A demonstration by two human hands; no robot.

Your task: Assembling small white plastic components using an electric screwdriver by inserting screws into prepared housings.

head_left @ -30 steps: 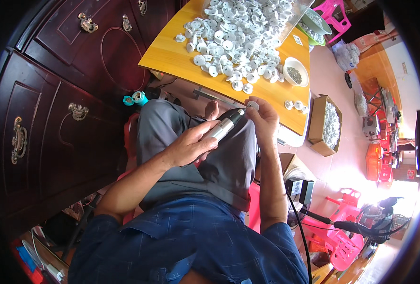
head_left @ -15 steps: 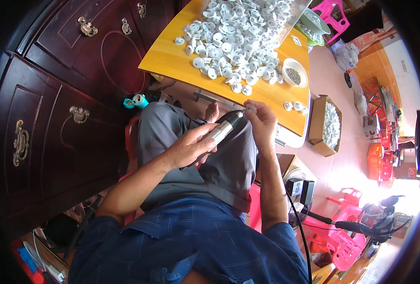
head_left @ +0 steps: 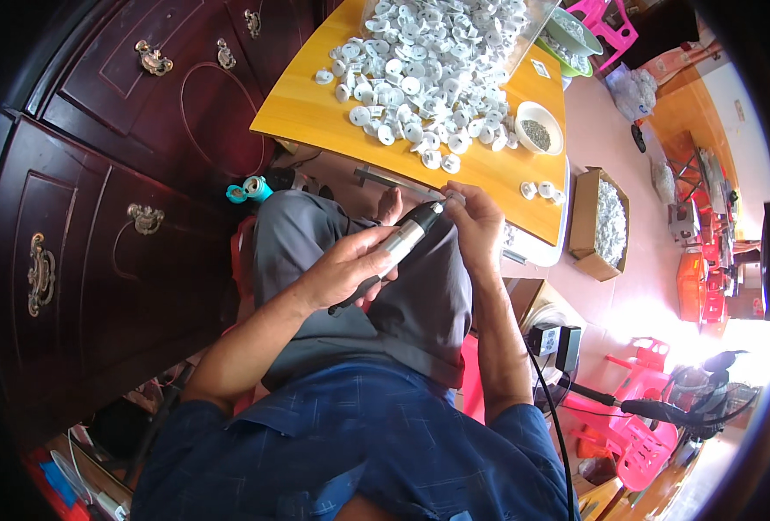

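Observation:
My left hand (head_left: 352,265) is wrapped round a silver and black electric screwdriver (head_left: 411,233), held over my lap with its tip pointing up and to the right. At that tip, my right hand (head_left: 480,227) pinches a small white plastic part (head_left: 457,198). The fingers cover much of this part, and any screw between it and the tip is too small to make out. Beyond my hands, a large heap of similar white round parts (head_left: 415,85) lies on the yellow wooden table (head_left: 311,108).
A white bowl (head_left: 556,145) of small metal screws stands at the table's right side, with a few loose white parts (head_left: 529,189) nearer me. On the floor to the right, a cardboard box (head_left: 584,217) holds more parts. Dark cabinets (head_left: 98,191) line the left; a black cable (head_left: 552,417) hangs beside my right arm.
Both hands keep their grips, and the screwdriver stays at the white part with hardly any movement. The whole view has shifted slightly.

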